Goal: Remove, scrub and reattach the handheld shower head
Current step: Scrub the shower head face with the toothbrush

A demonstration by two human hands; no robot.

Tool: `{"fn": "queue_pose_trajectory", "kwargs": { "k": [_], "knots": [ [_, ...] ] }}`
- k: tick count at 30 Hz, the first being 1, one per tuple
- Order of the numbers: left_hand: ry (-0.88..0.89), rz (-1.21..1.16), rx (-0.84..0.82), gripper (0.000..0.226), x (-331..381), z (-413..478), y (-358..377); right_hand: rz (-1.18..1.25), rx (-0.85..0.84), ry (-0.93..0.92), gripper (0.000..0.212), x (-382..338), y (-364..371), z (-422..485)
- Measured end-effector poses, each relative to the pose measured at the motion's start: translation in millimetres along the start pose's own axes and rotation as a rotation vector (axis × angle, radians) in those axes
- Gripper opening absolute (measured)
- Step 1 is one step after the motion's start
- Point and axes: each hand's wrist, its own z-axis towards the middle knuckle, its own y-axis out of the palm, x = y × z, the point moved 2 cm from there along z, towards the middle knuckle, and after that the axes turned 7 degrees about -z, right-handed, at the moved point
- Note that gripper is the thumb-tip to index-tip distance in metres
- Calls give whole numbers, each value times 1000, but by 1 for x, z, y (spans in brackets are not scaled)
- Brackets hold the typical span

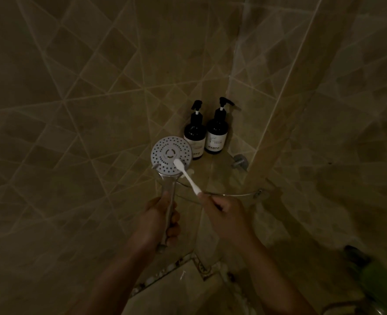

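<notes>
The handheld shower head (169, 153) is off its mount, its round grey spray face with many dark holes turned up toward me. My left hand (159, 220) is closed around its chrome handle, holding it upright. A white toothbrush (188, 177) is gripped at its lower end by my right hand (224, 209). The brush's bristle end rests on the lower right of the spray face. No hose is visible on the handle's bottom end.
Two dark pump bottles (216, 133) stand in the corner on a glass corner shelf (229, 194) with a chrome rail, right behind the shower head. Beige tiled walls close in on both sides. A floor drain (202, 267) lies below. Something green (378, 283) sits at the lower right.
</notes>
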Motion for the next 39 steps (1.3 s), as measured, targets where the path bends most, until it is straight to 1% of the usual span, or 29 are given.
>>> {"fn": "queue_pose_trajectory", "kwargs": {
  "k": [2, 5, 7, 9, 14, 18, 21, 25, 27, 30, 34, 37, 39],
  "knots": [
    [-8, -7, -8, 40, -1, 0, -1, 32, 30, 30, 51, 1, -1, 1],
    [-18, -8, 2, 41, -2, 0, -2, 7, -4, 26, 53, -1, 1, 1],
    [-21, 1, -7, 41, -3, 1, -1, 42, 9, 67, 55, -4, 1, 4],
    [-16, 36, -7, 40, -4, 1, 0, 63, 33, 101, 57, -9, 2, 12],
    [17, 167, 4, 41, -6, 3, -3, 116, 14, 111, 57, -23, 1, 31],
    [29, 100, 72, 41, -5, 7, -11, 73, -22, 124, 55, -7, -2, 19],
    [32, 70, 88, 40, -5, 9, -15, 58, -49, 144, 54, 8, -4, 2],
    [44, 72, 84, 38, -3, 9, -14, 91, 1, 272, 48, 22, -16, 1],
    [47, 81, 77, 38, -1, 10, -11, 10, 19, 259, 45, 27, -31, 12],
    [40, 71, 61, 37, 2, 9, -6, -209, -9, 144, 42, 27, -54, 35],
    [32, 59, 58, 36, 1, 7, -3, -328, -17, 52, 36, 25, -77, 63],
    [24, 46, 52, 39, -2, 6, -4, -488, -68, 45, 38, 25, -79, 81],
    [24, 44, 56, 40, -4, 5, -6, -567, -133, 28, 39, 27, -75, 89]
  ]
}}
